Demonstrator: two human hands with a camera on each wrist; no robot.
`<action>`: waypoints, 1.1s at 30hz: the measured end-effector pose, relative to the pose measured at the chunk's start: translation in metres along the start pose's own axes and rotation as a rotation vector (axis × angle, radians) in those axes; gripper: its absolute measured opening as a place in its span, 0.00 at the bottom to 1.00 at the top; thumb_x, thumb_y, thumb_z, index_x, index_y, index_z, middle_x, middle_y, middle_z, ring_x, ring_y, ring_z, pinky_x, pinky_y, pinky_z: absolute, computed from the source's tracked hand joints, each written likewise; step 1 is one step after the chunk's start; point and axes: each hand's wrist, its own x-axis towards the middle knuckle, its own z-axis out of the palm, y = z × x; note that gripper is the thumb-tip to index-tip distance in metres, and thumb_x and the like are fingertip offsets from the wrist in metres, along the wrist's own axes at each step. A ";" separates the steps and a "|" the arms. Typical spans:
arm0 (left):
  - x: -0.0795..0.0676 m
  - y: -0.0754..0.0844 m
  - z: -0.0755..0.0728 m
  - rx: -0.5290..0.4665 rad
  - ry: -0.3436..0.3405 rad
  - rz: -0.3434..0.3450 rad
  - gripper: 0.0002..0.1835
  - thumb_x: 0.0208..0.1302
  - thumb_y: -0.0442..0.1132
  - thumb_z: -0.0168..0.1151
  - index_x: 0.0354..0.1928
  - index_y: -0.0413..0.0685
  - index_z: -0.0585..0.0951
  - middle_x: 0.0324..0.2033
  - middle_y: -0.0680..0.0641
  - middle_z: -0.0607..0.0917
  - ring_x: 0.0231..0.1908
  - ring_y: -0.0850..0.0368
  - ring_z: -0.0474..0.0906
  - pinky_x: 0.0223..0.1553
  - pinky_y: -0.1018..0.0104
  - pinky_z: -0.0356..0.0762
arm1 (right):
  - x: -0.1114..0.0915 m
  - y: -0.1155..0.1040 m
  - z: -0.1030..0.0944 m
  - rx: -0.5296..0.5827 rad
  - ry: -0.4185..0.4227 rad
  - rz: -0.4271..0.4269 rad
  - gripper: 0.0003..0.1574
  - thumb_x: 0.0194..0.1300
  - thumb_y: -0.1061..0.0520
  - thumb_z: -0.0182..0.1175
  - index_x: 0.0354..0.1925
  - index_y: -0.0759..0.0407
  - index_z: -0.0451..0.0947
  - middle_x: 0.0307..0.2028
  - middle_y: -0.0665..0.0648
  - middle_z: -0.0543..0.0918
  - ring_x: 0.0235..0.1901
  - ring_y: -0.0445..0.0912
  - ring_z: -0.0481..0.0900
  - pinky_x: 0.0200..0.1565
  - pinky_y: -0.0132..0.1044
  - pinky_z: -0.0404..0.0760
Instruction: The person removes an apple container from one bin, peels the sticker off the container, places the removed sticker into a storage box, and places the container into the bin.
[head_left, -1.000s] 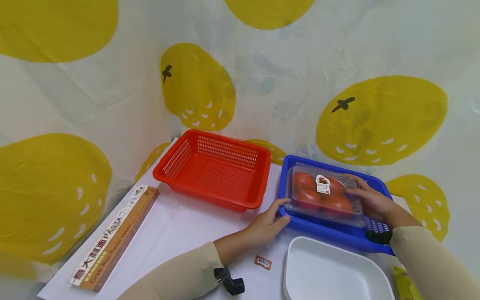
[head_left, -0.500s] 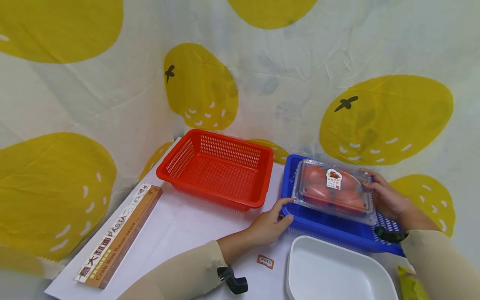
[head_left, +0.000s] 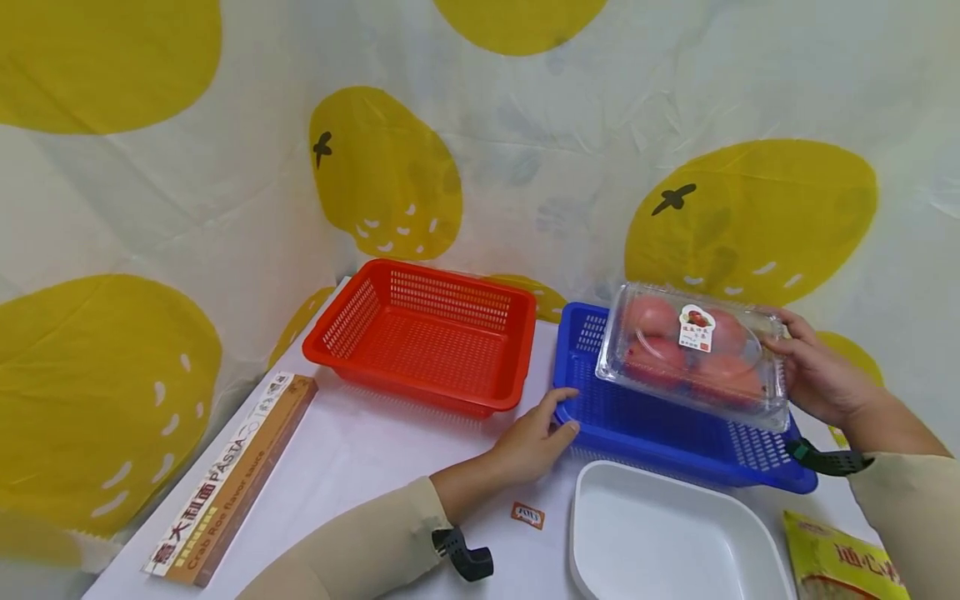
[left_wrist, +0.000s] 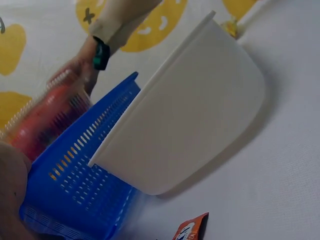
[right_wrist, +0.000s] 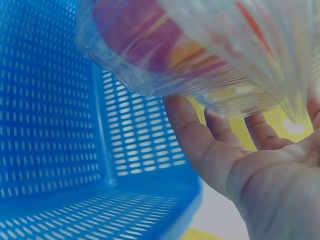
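In the head view my right hand [head_left: 825, 375] holds a clear plastic box of tomatoes [head_left: 660, 367] by its right end. The box is tilted, raised over the blue basket [head_left: 637, 417], and has a white label on its lid. From the right wrist view, fingers [right_wrist: 187, 130] reach under the wrapped end of the box [right_wrist: 140, 45], beside the basket's slotted wall [right_wrist: 45, 100]. My left hand [head_left: 528, 442] grips the basket's near left corner, index finger over the rim and thumb outside. Its other fingers are hidden.
A red basket [head_left: 420, 400] stands at the back left. A white tub [head_left: 660, 533] sits in front of the blue basket, with a yellow pasta bag [head_left: 840, 554] to its right. A long pasta box [head_left: 232, 479] lies left; a small orange packet [head_left: 528, 515] lies near my left wrist.
My right hand has lifted the box of tomatoes out of the blue basket, up and to the right. The left hand has stayed at the basket's corner. More of the yellow bag shows.
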 end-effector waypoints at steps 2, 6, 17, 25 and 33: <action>0.001 0.001 -0.001 0.012 0.005 -0.004 0.27 0.81 0.57 0.55 0.78 0.77 0.66 0.66 0.51 0.79 0.58 0.57 0.78 0.62 0.52 0.81 | -0.005 -0.008 0.002 0.050 -0.068 -0.026 0.32 0.87 0.63 0.33 0.76 0.34 0.57 0.62 0.46 0.75 0.53 0.47 0.85 0.51 0.44 0.89; 0.002 0.004 -0.003 0.065 0.021 -0.014 0.28 0.81 0.57 0.56 0.79 0.75 0.67 0.76 0.47 0.69 0.72 0.49 0.71 0.70 0.44 0.73 | -0.020 -0.023 0.011 0.019 -0.146 -0.033 0.34 0.87 0.63 0.29 0.79 0.33 0.53 0.65 0.45 0.74 0.55 0.47 0.85 0.51 0.47 0.89; -0.019 0.020 -0.014 0.021 0.032 0.128 0.30 0.82 0.53 0.54 0.81 0.76 0.64 0.86 0.50 0.46 0.83 0.43 0.50 0.73 0.31 0.64 | -0.062 -0.018 0.058 0.023 -0.215 -0.061 0.35 0.86 0.64 0.25 0.81 0.37 0.47 0.67 0.45 0.73 0.60 0.47 0.84 0.54 0.50 0.87; -0.046 0.040 -0.055 -0.178 0.019 0.276 0.29 0.83 0.47 0.48 0.82 0.70 0.62 0.83 0.55 0.56 0.81 0.49 0.55 0.74 0.43 0.67 | -0.080 0.004 0.105 -0.009 -0.115 -0.013 0.38 0.87 0.62 0.26 0.82 0.30 0.45 0.68 0.41 0.71 0.60 0.44 0.82 0.55 0.50 0.87; -0.060 0.044 -0.092 -0.242 -0.024 0.282 0.30 0.82 0.50 0.52 0.82 0.69 0.61 0.80 0.56 0.60 0.79 0.47 0.60 0.71 0.41 0.72 | -0.085 0.031 0.153 -0.022 0.027 0.064 0.37 0.88 0.59 0.34 0.81 0.23 0.43 0.71 0.39 0.59 0.61 0.41 0.81 0.56 0.49 0.87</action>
